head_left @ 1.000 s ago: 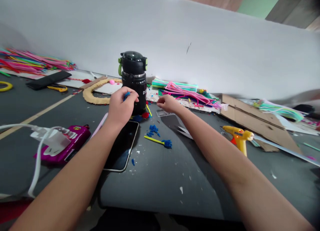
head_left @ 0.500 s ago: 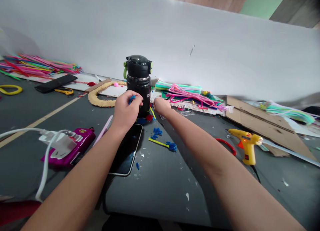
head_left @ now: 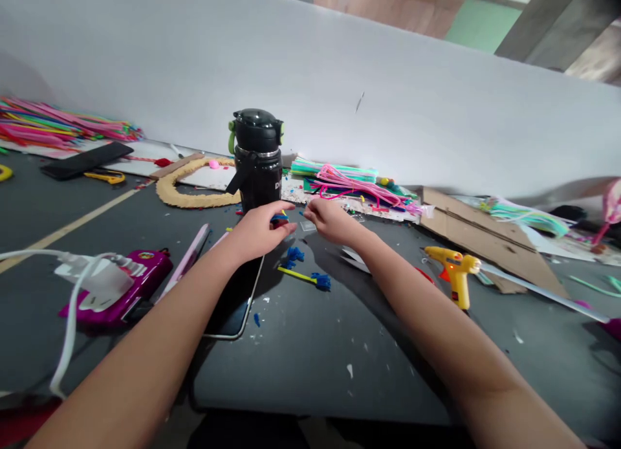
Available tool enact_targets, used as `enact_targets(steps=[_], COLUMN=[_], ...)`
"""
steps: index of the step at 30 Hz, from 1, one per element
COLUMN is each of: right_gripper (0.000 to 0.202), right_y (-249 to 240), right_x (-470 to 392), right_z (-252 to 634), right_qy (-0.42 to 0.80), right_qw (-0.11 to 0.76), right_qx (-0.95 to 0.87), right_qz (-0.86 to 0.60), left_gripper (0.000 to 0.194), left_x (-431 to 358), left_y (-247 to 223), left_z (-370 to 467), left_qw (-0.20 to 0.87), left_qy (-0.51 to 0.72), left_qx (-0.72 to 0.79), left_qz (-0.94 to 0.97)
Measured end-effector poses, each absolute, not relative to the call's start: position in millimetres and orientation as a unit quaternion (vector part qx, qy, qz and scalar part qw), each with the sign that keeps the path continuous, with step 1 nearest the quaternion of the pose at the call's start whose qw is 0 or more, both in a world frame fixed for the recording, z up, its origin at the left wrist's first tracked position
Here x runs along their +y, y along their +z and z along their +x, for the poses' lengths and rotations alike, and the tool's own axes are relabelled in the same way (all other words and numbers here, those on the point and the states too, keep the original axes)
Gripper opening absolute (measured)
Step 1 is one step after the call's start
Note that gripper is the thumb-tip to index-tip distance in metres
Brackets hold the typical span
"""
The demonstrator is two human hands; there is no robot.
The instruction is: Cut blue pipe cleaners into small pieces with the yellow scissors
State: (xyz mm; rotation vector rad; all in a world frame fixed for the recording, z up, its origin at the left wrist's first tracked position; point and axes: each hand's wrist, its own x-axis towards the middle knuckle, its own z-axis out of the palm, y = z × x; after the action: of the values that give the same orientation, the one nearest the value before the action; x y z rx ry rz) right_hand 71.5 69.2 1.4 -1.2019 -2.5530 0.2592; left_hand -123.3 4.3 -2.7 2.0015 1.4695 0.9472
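Observation:
My left hand (head_left: 262, 232) is in front of the black flask (head_left: 262, 180), its thumb and fingers curved round a small blue fuzzy piece (head_left: 279, 217) that is mostly hidden. Just to its right, my right hand (head_left: 332, 217) is closed; whatever its fingertips pinch is too small to make out. A gap separates the two hands. Below them lies a yellow stem with a blue fuzzy tip (head_left: 303, 277), beside loose blue fuzzy bits (head_left: 294, 256). The phone (head_left: 235, 306) is partly under my left forearm.
Scissor blades (head_left: 356, 260) show beside my right forearm. Farther right are a yellow glue gun (head_left: 453, 271) and cardboard (head_left: 485, 235). A purple power strip (head_left: 140, 281) with white plugs is at left. Behind stand bundles of pipe cleaners (head_left: 359, 180) and a tan curved piece (head_left: 169, 189).
My left hand has come down and turned, its fingers now pointing right towards my right hand. Scissor blades have come into sight by my right forearm. The whole view has shifted slightly.

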Motion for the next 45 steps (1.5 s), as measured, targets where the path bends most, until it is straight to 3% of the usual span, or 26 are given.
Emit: enact_targets(steps=[3, 7, 15, 20, 23, 27, 42, 45], right_gripper=[0.016, 0.014, 0.014, 0.017, 0.016, 0.017, 0.017, 0.028], right_y=[7, 13, 17, 18, 17, 15, 15, 12], right_x=[48, 37, 35, 36, 36, 37, 32, 38], right_z=[75, 73, 77, 82, 84, 84, 78, 81], right_qy=[0.150, 0.209, 0.197, 0.206, 0.222, 0.240, 0.326, 0.338], right_qw=[0.204, 0.197, 0.219, 0.216, 0.214, 0.219, 0.213, 0.234], right_qx=[-0.894, -0.891, -0.891, -0.888, -0.883, -0.877, -0.852, -0.839], right_qz=[-0.370, -0.352, -0.345, -0.350, -0.354, -0.354, -0.350, -0.356], left_gripper=[0.044, 0.030, 0.026, 0.044, 0.025, 0.035, 0.030, 0.028], left_x=[1, -1, 1, 1, 1, -1, -1, -2], left_y=[-1, 6, 6, 9, 8, 8, 6, 9], left_z=[-120, -119, -122, -124, -124, -122, -120, -121], left_qw=[0.247, 0.202, 0.170, 0.145, 0.126, 0.161, 0.201, 0.208], left_qy=[0.337, 0.354, 0.355, 0.412, 0.458, 0.442, 0.349, 0.368], left_qx=[0.499, 0.481, 0.525, 0.584, 0.562, 0.505, 0.478, 0.494], left_qz=[0.759, 0.776, 0.755, 0.684, 0.677, 0.723, 0.781, 0.760])
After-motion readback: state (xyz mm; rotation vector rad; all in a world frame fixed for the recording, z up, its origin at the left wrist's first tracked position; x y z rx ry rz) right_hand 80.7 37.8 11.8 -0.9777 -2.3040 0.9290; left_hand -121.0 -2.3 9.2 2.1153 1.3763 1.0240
